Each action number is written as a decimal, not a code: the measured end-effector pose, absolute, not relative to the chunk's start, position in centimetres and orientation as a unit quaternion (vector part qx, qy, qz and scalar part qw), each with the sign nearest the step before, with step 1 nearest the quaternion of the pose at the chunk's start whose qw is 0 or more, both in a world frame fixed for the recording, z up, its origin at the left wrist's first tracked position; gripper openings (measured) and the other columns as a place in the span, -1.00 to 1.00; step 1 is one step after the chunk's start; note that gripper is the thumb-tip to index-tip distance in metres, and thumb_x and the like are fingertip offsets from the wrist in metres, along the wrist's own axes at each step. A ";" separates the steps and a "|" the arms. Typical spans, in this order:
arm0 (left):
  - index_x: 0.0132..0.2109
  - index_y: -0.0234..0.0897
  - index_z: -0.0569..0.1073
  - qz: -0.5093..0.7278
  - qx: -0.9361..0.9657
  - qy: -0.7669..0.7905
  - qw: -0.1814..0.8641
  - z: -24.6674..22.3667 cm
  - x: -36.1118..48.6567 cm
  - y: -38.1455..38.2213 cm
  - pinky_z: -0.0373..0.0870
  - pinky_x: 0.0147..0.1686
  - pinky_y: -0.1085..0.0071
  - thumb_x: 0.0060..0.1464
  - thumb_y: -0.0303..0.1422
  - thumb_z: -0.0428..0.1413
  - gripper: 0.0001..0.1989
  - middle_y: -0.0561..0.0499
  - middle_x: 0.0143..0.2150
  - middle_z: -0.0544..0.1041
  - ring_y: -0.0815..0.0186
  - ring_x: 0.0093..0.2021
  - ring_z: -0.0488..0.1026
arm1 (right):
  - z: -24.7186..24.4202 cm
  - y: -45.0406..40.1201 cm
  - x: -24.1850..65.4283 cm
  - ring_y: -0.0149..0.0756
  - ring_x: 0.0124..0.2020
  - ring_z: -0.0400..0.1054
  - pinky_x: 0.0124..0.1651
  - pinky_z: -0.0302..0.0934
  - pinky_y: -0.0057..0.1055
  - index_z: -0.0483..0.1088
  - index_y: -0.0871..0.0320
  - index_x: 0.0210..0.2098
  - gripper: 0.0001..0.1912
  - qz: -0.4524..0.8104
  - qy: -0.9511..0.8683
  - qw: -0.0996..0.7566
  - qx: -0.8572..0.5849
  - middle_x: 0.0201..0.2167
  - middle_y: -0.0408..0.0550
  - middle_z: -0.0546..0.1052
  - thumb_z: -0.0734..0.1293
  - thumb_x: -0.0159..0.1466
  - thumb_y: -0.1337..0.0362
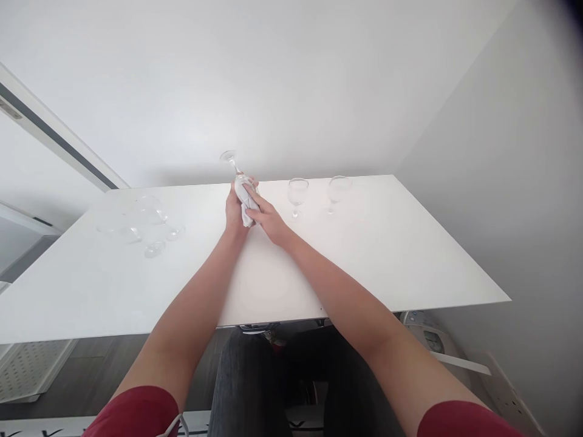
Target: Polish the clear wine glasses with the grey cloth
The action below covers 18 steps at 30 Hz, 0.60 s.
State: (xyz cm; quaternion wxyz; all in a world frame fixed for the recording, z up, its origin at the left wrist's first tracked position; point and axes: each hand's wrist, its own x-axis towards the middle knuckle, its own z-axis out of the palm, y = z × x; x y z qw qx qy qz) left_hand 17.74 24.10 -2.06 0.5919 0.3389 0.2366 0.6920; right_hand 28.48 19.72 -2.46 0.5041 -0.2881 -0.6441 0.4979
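While the bowl of a clear, stemmed glass goblet is partly covered by a soft white cloth, its long axis is tilted, the foot being pointed to the upper left of the frame. The goblet is held left of the frame's centre, near the far edge of the white rectangular table. By the left bare hand, which is nearer to the stem, the goblet is gripped with curled fingers; by the right bare hand, the cloth is pressed against the bowl. To the right, one upright, round-bowled clear glass is placed near, so room is narrowed there; more is offered at lower right. At left, clear stemmed glassware is grouped, its number hardly told.
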 end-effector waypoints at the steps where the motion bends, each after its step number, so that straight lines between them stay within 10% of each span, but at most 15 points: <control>1: 0.10 -0.14 0.58 0.689 0.340 0.239 0.594 -2.0 17.8 23.9 0.45 0.20 0.34 0.46 -0.09 0.06 -0.68 -0.04 0.12 0.64 0.24 0.19 0.58 | -2.5 19.6 28.3 -0.07 0.47 0.20 0.45 0.23 -0.10 0.06 0.04 0.59 -0.14 0.437 -0.679 0.501 -0.312 0.57 -0.07 0.17 0.27 0.32 0.27; 7: 0.03 -0.16 0.58 0.672 0.319 0.267 0.613 -1.7 18.4 23.1 0.52 0.13 0.22 0.29 0.07 0.22 -0.58 -0.13 0.19 0.62 0.06 0.25 0.57 | -3.2 19.9 27.9 -0.03 0.41 0.28 0.37 0.31 0.03 0.10 -0.02 0.57 -0.12 0.312 -0.726 0.473 -0.391 0.53 -0.06 0.23 0.19 0.27 0.45; 10: 0.01 -0.11 0.57 0.684 0.303 0.264 0.609 -1.6 18.1 23.1 0.55 0.07 0.27 0.32 0.02 0.19 -0.66 -0.06 0.20 0.61 0.13 0.23 0.58 | -3.0 19.7 28.1 -0.23 -0.08 0.50 0.01 0.51 -0.20 0.18 -0.08 0.53 -0.19 0.477 -0.662 0.481 -0.321 0.20 -0.05 0.55 0.26 0.30 0.39; 13: 0.09 -0.02 0.57 0.692 0.312 0.218 0.614 -1.5 17.7 23.0 0.59 -0.02 0.29 0.39 0.07 0.03 -0.60 -0.02 0.23 0.59 0.17 0.22 0.57 | -2.4 19.0 28.1 -0.39 -0.47 0.27 -0.35 0.40 -0.38 0.21 -0.13 0.50 -0.24 0.626 -0.570 0.484 -0.223 -0.18 -0.13 0.55 0.36 0.34 0.23; 18: 0.13 -0.10 0.59 0.655 0.328 0.252 0.633 -1.5 17.7 23.0 0.58 -0.19 0.34 0.37 0.03 0.13 -0.59 -0.12 -0.05 0.64 0.14 -0.02 0.64 | -2.4 18.9 27.9 -0.25 -0.19 0.47 -0.07 0.51 -0.27 0.16 -0.09 0.53 -0.22 0.523 -0.596 0.535 -0.292 -0.04 -0.05 0.57 0.30 0.34 0.30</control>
